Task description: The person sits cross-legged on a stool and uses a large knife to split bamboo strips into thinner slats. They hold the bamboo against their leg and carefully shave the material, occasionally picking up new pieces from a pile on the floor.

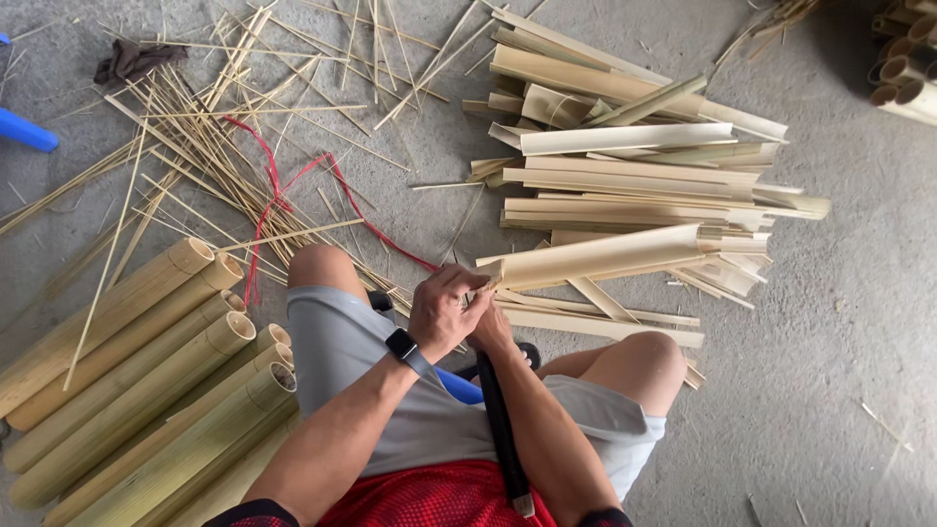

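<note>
**Both hands closed on the near end of a split bamboo slat**

A long, pale split bamboo slat [595, 256] runs from the hands out to the right, its far end lying over the pile of split bamboo pieces [634, 176]. Its near end sits between the person's knees, just above the lap. The left hand [444, 310] wraps over that end, fingers curled tight together around it, a dark smartwatch [403, 345] on the wrist. The right hand [491, 327] sits right under and behind the left, touching it; most of its fingers are hidden by the left hand, so whether they pinch the slat or something else cannot be told. A long dark blade-like tool [501, 429] lies along the right forearm, running from the hands down toward the red shirt [429, 498].

The person sits low in grey shorts [342, 342], knees bare, with a bit of blue seat [459, 387] showing between the legs. To the left, touching the thigh, lies a stack of whole round bamboo tubes [146, 381], open ends up-right. Beyond the left knee, thin bamboo slivers [205, 146] are scattered over the concrete floor [839, 342], with a red cord [273, 185] tangled among them. More tube ends [903, 73] show at the top right corner.
</note>
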